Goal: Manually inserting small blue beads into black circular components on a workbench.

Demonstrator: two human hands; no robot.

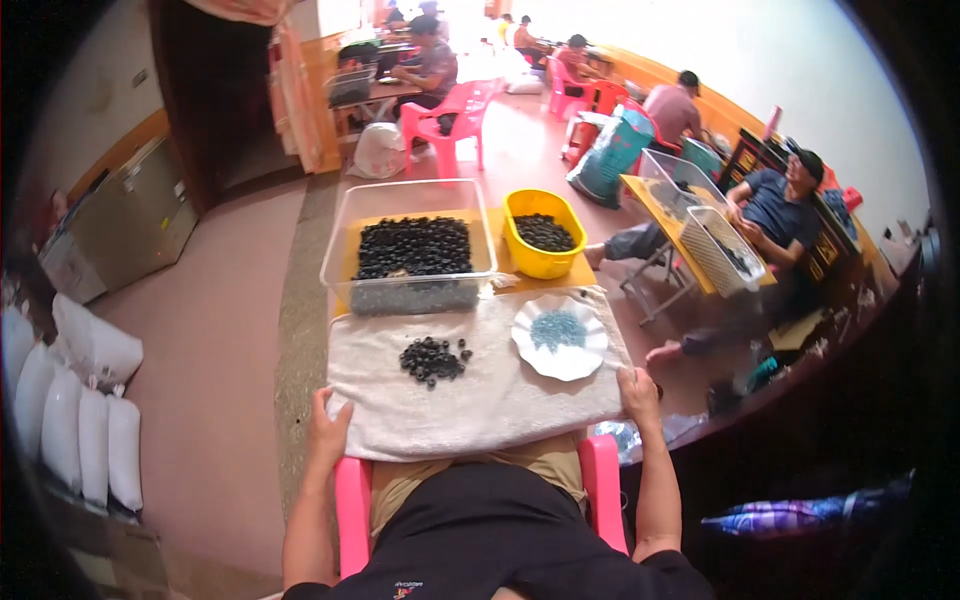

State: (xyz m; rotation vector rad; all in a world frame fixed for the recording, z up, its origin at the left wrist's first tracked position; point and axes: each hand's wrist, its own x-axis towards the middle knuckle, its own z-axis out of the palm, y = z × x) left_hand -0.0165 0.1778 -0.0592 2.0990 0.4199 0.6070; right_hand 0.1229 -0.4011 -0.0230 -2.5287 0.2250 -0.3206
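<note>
A small table is covered with a pale cloth [480, 415]. My left hand [328, 425] grips its left front edge, the thumb on top of the cloth. My right hand [640, 392] holds the right edge in the same way, its fingertips partly hidden. Between them on the cloth lies a loose pile of small black round parts [432, 360]. To its right is a white scalloped plate [560, 368] with small clear-blue pieces [558, 329]. Behind stand a clear plastic bin [338, 262] full of black parts and a yellow tub [552, 262] holding more.
I sit in a pink chair [600, 480]. White sacks [92, 440] line the left wall. At the right, a person [785, 205] sits by another table with a clear bin [672, 180] and a basket [715, 250]. A folded umbrella [800, 515] lies lower right. Other people work farther back.
</note>
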